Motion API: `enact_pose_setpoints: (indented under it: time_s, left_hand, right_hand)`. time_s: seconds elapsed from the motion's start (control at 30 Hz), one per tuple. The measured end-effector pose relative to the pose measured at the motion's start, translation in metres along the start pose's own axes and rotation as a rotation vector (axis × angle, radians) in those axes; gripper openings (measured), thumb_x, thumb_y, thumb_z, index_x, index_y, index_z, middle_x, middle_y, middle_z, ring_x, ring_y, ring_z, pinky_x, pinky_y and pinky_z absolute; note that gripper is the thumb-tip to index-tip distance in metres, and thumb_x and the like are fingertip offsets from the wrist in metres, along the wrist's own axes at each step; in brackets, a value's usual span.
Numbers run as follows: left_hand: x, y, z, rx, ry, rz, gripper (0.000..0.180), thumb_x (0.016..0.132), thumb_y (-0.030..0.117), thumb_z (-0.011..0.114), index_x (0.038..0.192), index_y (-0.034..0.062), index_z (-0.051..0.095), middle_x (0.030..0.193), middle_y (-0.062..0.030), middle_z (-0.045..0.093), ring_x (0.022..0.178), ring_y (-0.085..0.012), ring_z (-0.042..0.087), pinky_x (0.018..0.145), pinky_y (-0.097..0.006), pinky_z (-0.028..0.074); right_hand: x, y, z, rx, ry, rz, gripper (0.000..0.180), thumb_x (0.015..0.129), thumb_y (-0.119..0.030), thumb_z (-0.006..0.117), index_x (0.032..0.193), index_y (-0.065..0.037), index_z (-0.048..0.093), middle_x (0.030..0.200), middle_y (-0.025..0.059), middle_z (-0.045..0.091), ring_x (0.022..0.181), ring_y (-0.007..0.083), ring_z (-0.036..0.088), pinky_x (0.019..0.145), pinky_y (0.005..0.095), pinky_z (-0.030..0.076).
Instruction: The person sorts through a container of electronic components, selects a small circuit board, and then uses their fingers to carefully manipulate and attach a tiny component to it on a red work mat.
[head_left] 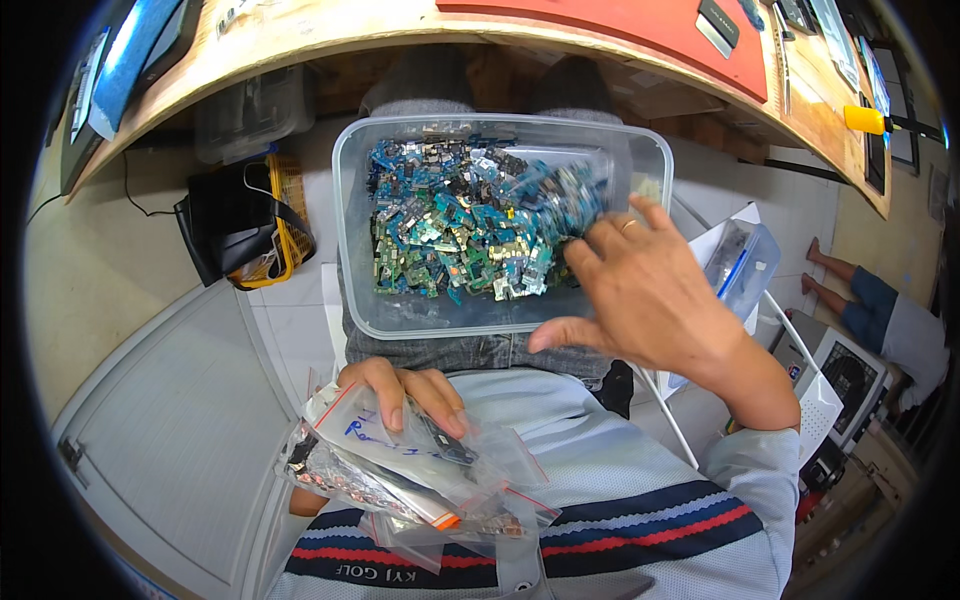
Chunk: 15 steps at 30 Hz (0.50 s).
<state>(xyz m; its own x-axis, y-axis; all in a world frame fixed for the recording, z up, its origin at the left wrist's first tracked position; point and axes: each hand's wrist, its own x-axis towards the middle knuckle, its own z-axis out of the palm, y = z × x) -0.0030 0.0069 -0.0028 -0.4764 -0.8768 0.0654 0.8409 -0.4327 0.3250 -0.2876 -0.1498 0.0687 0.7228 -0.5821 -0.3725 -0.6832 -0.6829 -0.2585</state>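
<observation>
clear plastic tub (357, 240) on the lap (440, 352) of the seated person. small circuit boards (440, 225), blue, green and dark, heaped inside: thick from the tub's left edge to its middle, thinner toward the right edge.

right hand (640, 285) over the near right corner of the tub. thumb spread well apart from the fingers, fingers bent down into the tub. boards beside the fingertips blurred; cannot tell whether any is pinched.

left hand (405, 390) outside the tub, nearer the body than its near edge. fingers curled over the top of a bunch of zip bags (370, 455), pressed on them; thumb hidden. one bag shows a dark flat piece; other contents hard to make out.

progress, as a judgement: somewhere partway. boards lie loose and mixed, no separate piles to be seen, so much seems left. bags hold some things already; whether any came from this heap, cannot tell.

beyond the tub's far edge, a wooden surface (330, 25) with a red mat (650, 50) along its near edge.
</observation>
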Motion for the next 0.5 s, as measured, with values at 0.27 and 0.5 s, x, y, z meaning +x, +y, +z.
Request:
enact_pose_setpoints:
  time_s: [0.27,0.5]
  left_hand:
    - [-0.001,-0.004,0.011,0.016,0.119,0.052,0.038,0.106,0.045,0.068,0.113,0.0079,0.065,0.118,-0.039,0.071,0.117,-0.0503,0.065,0.101,-0.062,0.051]
    - [0.0,-0.004,0.012,0.044,0.135,0.062,0.033,0.103,0.038,0.074,0.114,0.0084,0.065,0.118,-0.0386,0.071,0.117,-0.049,0.066,0.101,-0.061,0.051]
  right_hand:
    - [-0.01,0.023,-0.021,-0.006,0.095,0.002,0.093,0.088,-0.077,0.064,0.14,0.0,0.068,0.147,0.0253,0.064,0.139,0.0429,0.058,0.121,0.0569,0.04]
    - [-0.003,0.009,0.003,0.014,0.116,-0.061,0.101,0.087,-0.079,0.06,0.147,0.003,0.062,0.103,0.0193,0.075,0.106,0.0374,0.07,0.114,0.0551,0.043]
